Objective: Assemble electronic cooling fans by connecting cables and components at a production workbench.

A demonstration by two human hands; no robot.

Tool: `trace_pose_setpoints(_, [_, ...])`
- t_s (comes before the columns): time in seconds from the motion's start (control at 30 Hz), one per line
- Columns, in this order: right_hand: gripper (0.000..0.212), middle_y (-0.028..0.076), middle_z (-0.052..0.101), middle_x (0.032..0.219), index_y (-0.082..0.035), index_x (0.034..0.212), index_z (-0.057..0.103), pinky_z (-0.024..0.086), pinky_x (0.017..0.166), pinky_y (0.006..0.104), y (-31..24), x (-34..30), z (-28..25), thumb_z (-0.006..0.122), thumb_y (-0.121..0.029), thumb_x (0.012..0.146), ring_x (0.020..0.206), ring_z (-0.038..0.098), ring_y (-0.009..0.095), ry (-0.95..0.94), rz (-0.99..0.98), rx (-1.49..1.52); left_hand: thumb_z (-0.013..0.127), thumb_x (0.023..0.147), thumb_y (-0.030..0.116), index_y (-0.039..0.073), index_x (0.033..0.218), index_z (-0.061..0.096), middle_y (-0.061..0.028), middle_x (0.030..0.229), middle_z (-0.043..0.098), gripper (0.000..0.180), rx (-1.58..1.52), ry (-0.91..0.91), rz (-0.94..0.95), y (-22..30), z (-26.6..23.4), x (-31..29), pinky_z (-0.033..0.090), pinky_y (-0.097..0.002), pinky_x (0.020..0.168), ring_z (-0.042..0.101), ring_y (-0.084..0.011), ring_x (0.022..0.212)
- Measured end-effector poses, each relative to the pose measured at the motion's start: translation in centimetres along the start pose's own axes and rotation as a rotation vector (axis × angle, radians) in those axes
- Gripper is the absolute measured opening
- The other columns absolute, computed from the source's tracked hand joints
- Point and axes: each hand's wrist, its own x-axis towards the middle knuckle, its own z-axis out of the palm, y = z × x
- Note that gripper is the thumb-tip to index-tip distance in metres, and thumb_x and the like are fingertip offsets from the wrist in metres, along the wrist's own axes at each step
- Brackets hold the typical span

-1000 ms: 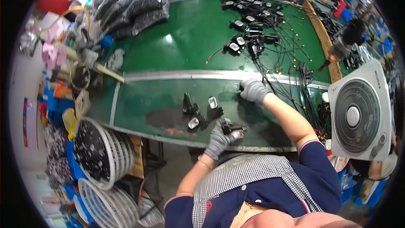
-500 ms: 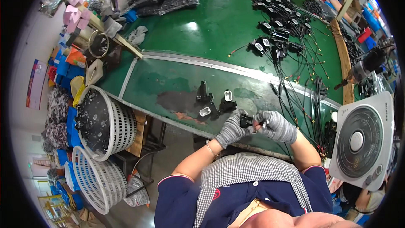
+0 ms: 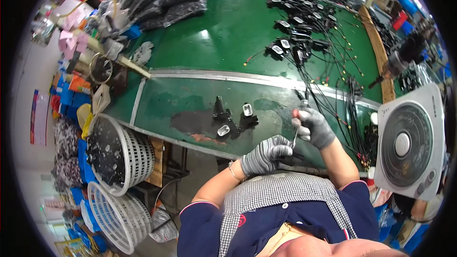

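Note:
Both hands wear grey striped gloves. My left hand [image 3: 266, 154] is closed low at the table's near edge, on a dark plastic part mostly hidden under its fingers. Farther forward and to the right, my right hand [image 3: 314, 127] is closed round a slim tool; a thin metal shaft [image 3: 295, 138] runs from it down to my left fingertips. Its exact kind is hidden by the glove. Left of the hands lie several black plastic housings [image 3: 233, 126] with pale oval sockets, one standing taller than the others.
Many black housings with cables [image 3: 304, 28] cover the far right of the green table [image 3: 204, 52]. Cable bundles hang toward the near right edge, beside a grey fan [image 3: 402, 145]. White baskets [image 3: 126, 154] stand at left, one filled with black parts. Bagged goods [image 3: 171, 0] lie at the back left.
My hands have moved apart: the right went forward, the left down toward me. The black part between them has dropped mostly out of sight. A thin metal shaft now shows. The view shifted slightly.

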Motion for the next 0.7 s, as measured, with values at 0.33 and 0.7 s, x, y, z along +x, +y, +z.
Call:
trace_pose_setpoints(0.33, [0.012, 0.006, 0.062, 0.084, -0.005, 0.095, 0.055, 0.05, 0.058, 0.0281, 0.9, -1.6, 1.1, 0.057, -0.016, 0.094, 0.066, 0.059, 0.016, -0.026, -0.676, -0.711, 0.084, 0.07, 0.02, 0.006, 0.11, 0.047, -0.0044, 0.092, 0.063, 0.056, -0.086, 0.328, -0.679, -2.2, 0.2, -0.5, 0.052, -0.0267, 0.074, 0.06, -0.0106, 0.083])
trace_pose_setpoints(0.7, [0.012, 0.007, 0.06, 0.076, -0.003, 0.088, 0.057, 0.047, 0.062, 0.0288, 2.5, -2.0, 1.1, 0.057, -0.014, 0.092, 0.065, 0.058, 0.018, -0.047, -0.746, -0.879, 0.083, 0.07, 0.017, 0.009, 0.114, 0.048, -0.0028, 0.097, 0.064, 0.057, 0.002, 0.229, -0.788, -0.8, -0.6, 0.1, 0.05, -0.027, 0.08, 0.06, -0.0112, 0.087])
